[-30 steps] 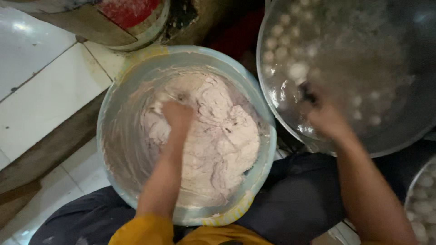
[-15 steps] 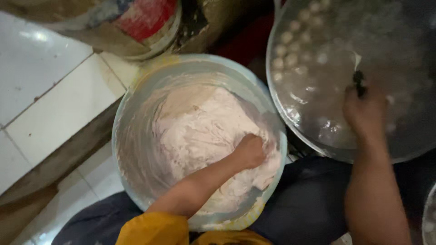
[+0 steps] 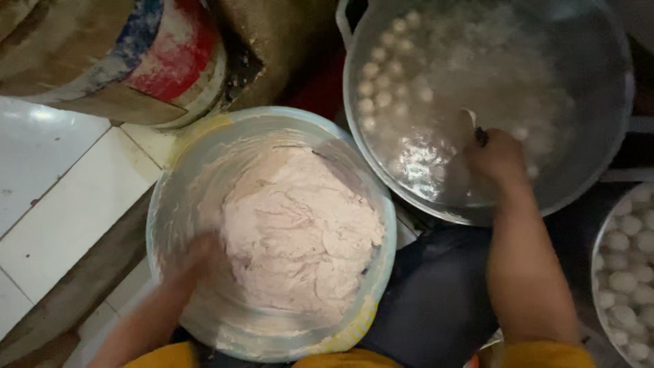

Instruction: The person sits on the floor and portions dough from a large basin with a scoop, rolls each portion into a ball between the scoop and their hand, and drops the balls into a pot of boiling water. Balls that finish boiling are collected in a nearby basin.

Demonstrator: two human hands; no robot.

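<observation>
**Hands at the Dough Basin and the Boiling Pot**

Landmark: the round, pale blue plastic basin (image 3: 272,235) at centre frame. It holds a large mass of pinkish-white dough (image 3: 296,235) that fills its middle and right side.

Hidden or unclear items:
- The left hand (image 3: 197,262) is inside the basin at its lower left wall, against the edge of the dough. It is motion-blurred; whether the fingers are spread or curled cannot be told.
- The right hand (image 3: 497,160) is over the metal pot (image 3: 599,68), up and to the right of the basin. Its fingers are curled shut around a thin dark handle (image 3: 481,136); the pale working end (image 3: 469,123) is mostly lost in steam.
- Steam and glare veil the pot's contents. Small white dough balls (image 3: 381,88) float along the pot's left wall.
- A second container (image 3: 594,272), far right of the basin, is cut off by the frame edge; it holds more white balls (image 3: 623,279).
- The lower rim of the basin is cropped by the yellow sleeves.

Packages and labels:
- Up and to the left of the basin stands a round bucket (image 3: 136,61), dusted with flour, carrying a blue band and a red patch.

Below-left of the basin lies white tiled floor (image 3: 61,197).
</observation>
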